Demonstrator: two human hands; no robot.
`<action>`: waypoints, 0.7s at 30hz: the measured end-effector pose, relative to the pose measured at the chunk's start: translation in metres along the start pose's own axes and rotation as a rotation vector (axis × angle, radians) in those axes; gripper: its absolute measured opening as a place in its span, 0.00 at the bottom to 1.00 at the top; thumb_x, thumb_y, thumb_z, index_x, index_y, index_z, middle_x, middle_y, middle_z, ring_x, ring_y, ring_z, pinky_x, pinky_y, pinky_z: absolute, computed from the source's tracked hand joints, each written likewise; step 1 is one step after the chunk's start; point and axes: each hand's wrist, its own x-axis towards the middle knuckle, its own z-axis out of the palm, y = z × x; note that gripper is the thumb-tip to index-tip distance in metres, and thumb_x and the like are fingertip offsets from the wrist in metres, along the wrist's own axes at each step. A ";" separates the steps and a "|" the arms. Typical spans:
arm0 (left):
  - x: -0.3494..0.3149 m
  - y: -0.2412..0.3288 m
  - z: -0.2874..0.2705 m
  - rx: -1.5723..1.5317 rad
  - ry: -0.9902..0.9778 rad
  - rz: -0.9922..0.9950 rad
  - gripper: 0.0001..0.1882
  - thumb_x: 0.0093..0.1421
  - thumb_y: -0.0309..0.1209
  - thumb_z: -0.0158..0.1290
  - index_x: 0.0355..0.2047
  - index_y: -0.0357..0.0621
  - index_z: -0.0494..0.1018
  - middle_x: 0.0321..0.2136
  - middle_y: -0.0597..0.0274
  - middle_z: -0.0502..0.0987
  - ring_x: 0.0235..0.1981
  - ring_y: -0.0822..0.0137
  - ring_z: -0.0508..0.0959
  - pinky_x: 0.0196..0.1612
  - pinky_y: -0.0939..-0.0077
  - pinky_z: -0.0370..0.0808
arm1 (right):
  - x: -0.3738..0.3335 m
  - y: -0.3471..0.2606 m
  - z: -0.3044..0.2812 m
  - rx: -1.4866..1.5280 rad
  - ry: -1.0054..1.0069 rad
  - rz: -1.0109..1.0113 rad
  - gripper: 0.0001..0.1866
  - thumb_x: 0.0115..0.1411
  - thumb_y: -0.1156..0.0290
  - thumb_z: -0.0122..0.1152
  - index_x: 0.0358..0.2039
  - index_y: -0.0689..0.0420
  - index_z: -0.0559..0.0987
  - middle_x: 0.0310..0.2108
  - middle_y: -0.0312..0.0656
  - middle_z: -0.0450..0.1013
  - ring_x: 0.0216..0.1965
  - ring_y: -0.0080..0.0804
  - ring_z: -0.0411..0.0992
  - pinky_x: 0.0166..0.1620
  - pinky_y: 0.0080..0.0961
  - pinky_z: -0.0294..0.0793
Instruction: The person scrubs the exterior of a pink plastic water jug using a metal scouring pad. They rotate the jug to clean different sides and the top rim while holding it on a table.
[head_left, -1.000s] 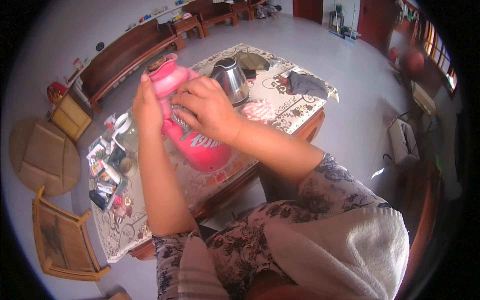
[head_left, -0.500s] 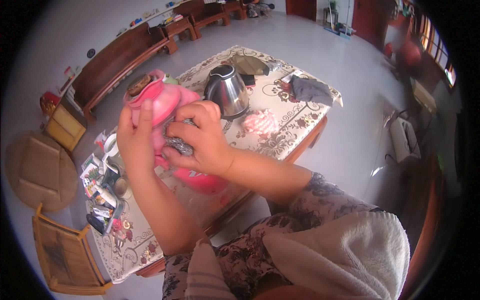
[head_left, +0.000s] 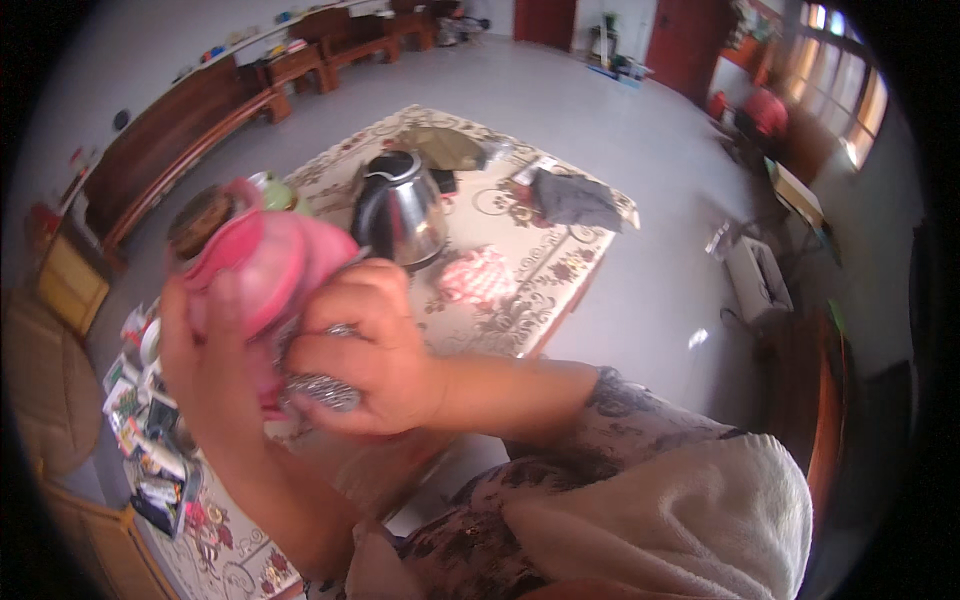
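A pink plastic vessel with a flared rim (head_left: pixel 285 262) is held up over the near left side of the table. My left hand (head_left: pixel 205 345) grips it from its left, fingers wrapped round the rim. Closed round a silver steel wool scourer (head_left: pixel 325 392), my right hand (head_left: pixel 370 340) presses against the vessel's side. A brown, rough round patch (head_left: pixel 203 222) shows at the vessel's upper left; I cannot tell whether it is part of it. Motion blurs both hands somewhat, and the vessel's lower part is hidden behind them.
A steel kettle (head_left: pixel 415 225) stands on the patterned tablecloth (head_left: pixel 545 275), beyond my right hand. Near it lie a pink-and-white crocheted cloth (head_left: pixel 478 275) and a dark grey cloth (head_left: pixel 575 200). A tray of small items (head_left: pixel 160 480) sits at left; wooden benches (head_left: pixel 170 150) line the wall.
The whole view has shifted, so table and kettle appear farther left and lower. Both hands and the vessel now look larger and lower left. The red object under my hands is now hidden.
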 end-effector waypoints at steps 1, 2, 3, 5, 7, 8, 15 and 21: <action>0.001 0.000 0.002 -0.017 0.011 -0.005 0.20 0.65 0.38 0.53 0.52 0.38 0.71 0.46 0.59 0.75 0.45 0.70 0.73 0.50 0.74 0.69 | -0.002 0.000 0.003 0.004 0.009 0.013 0.17 0.42 0.64 0.70 0.35 0.51 0.78 0.40 0.38 0.67 0.42 0.42 0.64 0.47 0.40 0.60; 0.002 0.001 0.003 0.015 0.003 -0.014 0.21 0.65 0.39 0.52 0.52 0.38 0.71 0.46 0.59 0.75 0.46 0.70 0.73 0.51 0.74 0.69 | -0.001 0.000 0.002 -0.007 0.027 0.011 0.17 0.42 0.64 0.70 0.35 0.51 0.78 0.40 0.38 0.67 0.42 0.42 0.64 0.48 0.41 0.60; 0.002 0.000 -0.001 0.052 0.007 -0.029 0.21 0.65 0.40 0.51 0.53 0.38 0.70 0.47 0.58 0.75 0.46 0.69 0.73 0.51 0.74 0.68 | 0.000 -0.001 0.003 -0.006 0.037 0.010 0.18 0.41 0.64 0.70 0.34 0.51 0.78 0.40 0.38 0.66 0.42 0.42 0.64 0.48 0.41 0.60; 0.006 -0.006 -0.006 0.045 -0.001 -0.033 0.24 0.66 0.42 0.50 0.54 0.38 0.70 0.49 0.57 0.74 0.48 0.66 0.73 0.53 0.73 0.67 | 0.002 -0.004 0.006 0.000 0.059 0.013 0.17 0.40 0.65 0.69 0.33 0.51 0.78 0.40 0.39 0.66 0.43 0.43 0.64 0.48 0.40 0.60; 0.006 -0.007 -0.007 0.094 -0.008 -0.015 0.23 0.66 0.42 0.50 0.55 0.38 0.70 0.49 0.58 0.74 0.48 0.67 0.73 0.53 0.73 0.67 | 0.001 -0.005 0.005 -0.021 0.058 0.024 0.17 0.40 0.65 0.69 0.33 0.51 0.77 0.40 0.39 0.66 0.43 0.43 0.63 0.48 0.40 0.60; 0.007 -0.006 -0.006 0.118 -0.009 -0.001 0.23 0.66 0.42 0.50 0.55 0.38 0.70 0.48 0.58 0.74 0.48 0.67 0.73 0.53 0.73 0.67 | 0.001 -0.005 0.005 -0.030 0.058 0.025 0.17 0.39 0.65 0.69 0.32 0.51 0.77 0.40 0.39 0.65 0.43 0.43 0.63 0.48 0.40 0.60; 0.011 -0.010 -0.006 0.037 -0.086 0.054 0.21 0.65 0.41 0.52 0.53 0.40 0.72 0.46 0.59 0.76 0.46 0.68 0.74 0.52 0.75 0.67 | 0.001 -0.006 0.001 -0.035 0.057 0.040 0.18 0.39 0.67 0.68 0.34 0.51 0.75 0.39 0.40 0.65 0.44 0.43 0.64 0.50 0.40 0.60; 0.012 -0.010 -0.005 0.096 -0.049 0.035 0.19 0.64 0.42 0.53 0.47 0.40 0.74 0.41 0.61 0.77 0.42 0.71 0.74 0.49 0.76 0.68 | 0.003 -0.009 0.000 -0.027 0.109 0.039 0.18 0.40 0.69 0.69 0.34 0.53 0.75 0.40 0.41 0.66 0.45 0.44 0.65 0.51 0.41 0.61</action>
